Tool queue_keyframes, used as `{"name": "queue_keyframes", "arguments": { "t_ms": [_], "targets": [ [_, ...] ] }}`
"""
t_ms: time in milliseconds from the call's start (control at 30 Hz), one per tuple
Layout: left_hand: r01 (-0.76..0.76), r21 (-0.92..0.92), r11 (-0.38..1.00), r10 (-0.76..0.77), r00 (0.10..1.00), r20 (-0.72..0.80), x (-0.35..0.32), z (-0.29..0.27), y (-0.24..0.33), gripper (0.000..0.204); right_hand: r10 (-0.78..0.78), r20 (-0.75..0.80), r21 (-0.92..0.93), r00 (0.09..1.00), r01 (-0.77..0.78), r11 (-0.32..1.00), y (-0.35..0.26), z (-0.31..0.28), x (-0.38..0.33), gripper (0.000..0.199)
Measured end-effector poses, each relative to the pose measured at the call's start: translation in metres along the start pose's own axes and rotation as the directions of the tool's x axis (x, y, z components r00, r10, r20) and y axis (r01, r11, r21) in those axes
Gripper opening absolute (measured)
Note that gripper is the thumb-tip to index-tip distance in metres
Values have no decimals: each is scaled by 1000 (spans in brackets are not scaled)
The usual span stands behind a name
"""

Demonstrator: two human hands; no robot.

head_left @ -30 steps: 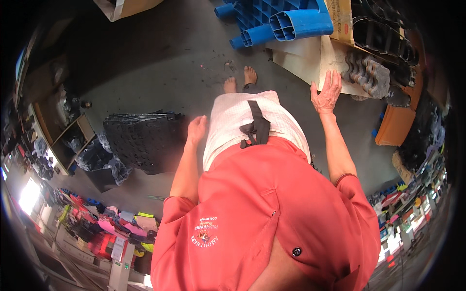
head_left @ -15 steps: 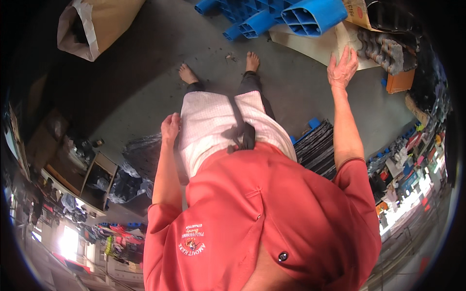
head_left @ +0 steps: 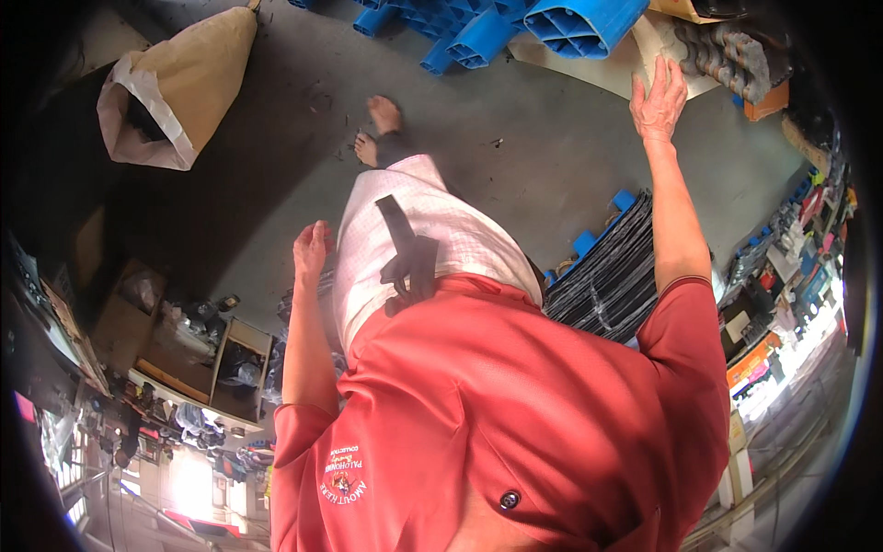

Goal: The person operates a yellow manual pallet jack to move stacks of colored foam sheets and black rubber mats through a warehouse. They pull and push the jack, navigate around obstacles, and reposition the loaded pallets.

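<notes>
My right hand [head_left: 659, 103] is stretched forward at the far right with its fingers spread. Nothing is held in it, and it overlaps the edge of a pale tan sheet [head_left: 598, 66]. Whether it touches that sheet I cannot tell. Beside it are the thick blue plastic legs [head_left: 579, 26] of a pallet-like piece and a grey, wavy moulded block [head_left: 731, 63]. My left hand [head_left: 313, 250] hangs at my left side by the light checked apron [head_left: 432, 216], fingers loosely bent and holding nothing.
A large brown paper sack [head_left: 198, 78] with a torn, gaping mouth lies at the far left. To my right, a stack of black sheets [head_left: 602, 276] rests on blue supports. Open boxes [head_left: 241, 368] with plastic-wrapped goods stand at the left, and an orange carton [head_left: 766, 103] lies far right.
My feet have come close together, and my body has turned. The sack now shows lower in view. My right hand stays outstretched, with its fingers spread wider; my left hand remains at my side.
</notes>
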State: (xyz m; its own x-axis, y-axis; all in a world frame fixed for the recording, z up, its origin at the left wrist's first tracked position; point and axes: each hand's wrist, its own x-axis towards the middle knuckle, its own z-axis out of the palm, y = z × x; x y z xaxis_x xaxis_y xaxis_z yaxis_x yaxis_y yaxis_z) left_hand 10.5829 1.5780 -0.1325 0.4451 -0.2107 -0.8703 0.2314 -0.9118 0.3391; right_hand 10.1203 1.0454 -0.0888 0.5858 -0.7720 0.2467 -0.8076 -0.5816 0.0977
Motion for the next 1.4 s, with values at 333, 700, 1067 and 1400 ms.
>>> {"name": "queue_keyframes", "arguments": {
  "t_ms": [333,700,1067,1400],
  "targets": [
    [-35,20,999,31,987,160,9,45,46,44,-10,-31,40,999,11,999,3,5,1,66],
    [-81,-18,997,83,983,163,64,64,46,41,-56,-88,-11,995,55,998,-1,7,8,68],
    [-108,-37,993,112,989,102,6,43,38,44,-35,-108,-11,994,34,999,10,14,-5,62],
    [-2,4,1000,2,998,62,-23,25,-6,41,9,-110,-19,994,-11,1000,15,23,-5,61]
  ]
}}
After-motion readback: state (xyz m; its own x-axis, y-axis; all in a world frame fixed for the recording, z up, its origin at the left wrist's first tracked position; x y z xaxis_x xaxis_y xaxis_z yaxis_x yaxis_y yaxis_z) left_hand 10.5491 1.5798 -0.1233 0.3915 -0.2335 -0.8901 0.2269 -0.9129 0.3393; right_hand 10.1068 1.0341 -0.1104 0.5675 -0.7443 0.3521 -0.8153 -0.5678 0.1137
